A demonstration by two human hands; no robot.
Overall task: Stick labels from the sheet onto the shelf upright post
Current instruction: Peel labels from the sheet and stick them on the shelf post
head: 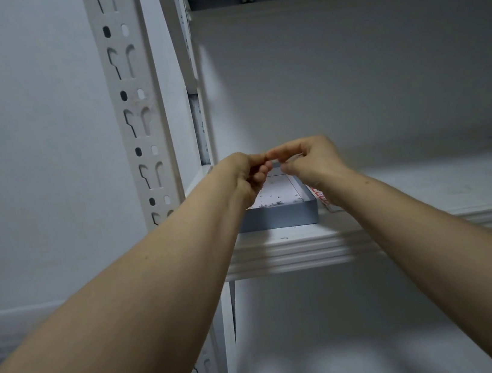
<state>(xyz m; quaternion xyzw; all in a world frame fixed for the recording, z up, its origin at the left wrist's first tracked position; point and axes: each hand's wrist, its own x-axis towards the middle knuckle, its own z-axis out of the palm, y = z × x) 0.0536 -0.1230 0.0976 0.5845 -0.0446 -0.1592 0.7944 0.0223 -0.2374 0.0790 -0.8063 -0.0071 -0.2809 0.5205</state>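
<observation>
Fingertips (257,157) meeting | left hand (241,172), right hand (309,160) | above tray (277,217) on shelf (427,183)

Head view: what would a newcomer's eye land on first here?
The left hand and right hand meet fingertip to fingertip above a shallow grey-blue tray on the shelf; whether they pinch anything is too small to tell. Left of them rises the slotted white post, and a red-printed sheet peeks out under the right wrist, beside the tray.
</observation>
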